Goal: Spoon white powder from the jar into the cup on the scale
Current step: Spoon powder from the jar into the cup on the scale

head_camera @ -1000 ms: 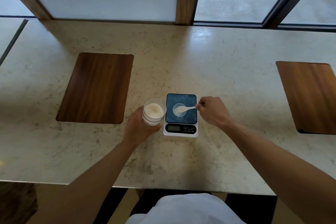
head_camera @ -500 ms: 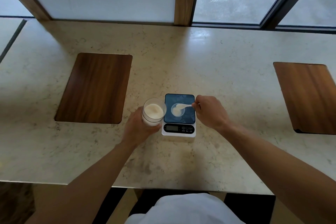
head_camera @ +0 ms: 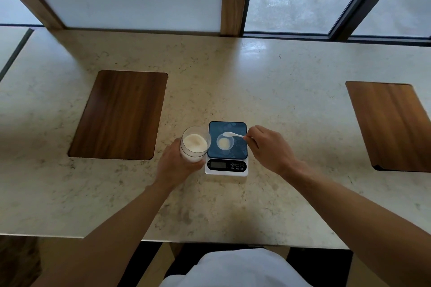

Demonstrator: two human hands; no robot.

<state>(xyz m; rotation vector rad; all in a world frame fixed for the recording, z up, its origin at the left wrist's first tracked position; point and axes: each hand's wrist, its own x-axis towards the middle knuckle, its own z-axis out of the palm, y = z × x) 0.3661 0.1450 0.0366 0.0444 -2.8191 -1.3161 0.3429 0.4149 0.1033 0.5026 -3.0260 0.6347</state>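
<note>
On the pale marble tabletop (head_camera: 268,81), the left hand (head_camera: 173,165) has its grip wrapped around a clear glass jar of white powder (head_camera: 194,144), held tilted just beside the left edge of a small white digital scale with a dark blue platform (head_camera: 227,148). A small clear plastic cup (head_camera: 225,142) with a little white powder in its bottom stands on that platform. The right hand (head_camera: 268,147) pinches the handle of a small white plastic spoon (head_camera: 232,134), whose bowl sits over the cup's far rim.

We see the scale (head_camera: 226,168) on the table (head_camera: 279,91) near its front edge, cup (head_camera: 225,142) on the scale, jar (head_camera: 195,144) just left of it, spoon (head_camera: 233,134) over the cup's far rim, one inlaid board (head_camera: 119,114) far left, another (head_camera: 391,126) far right.
</note>
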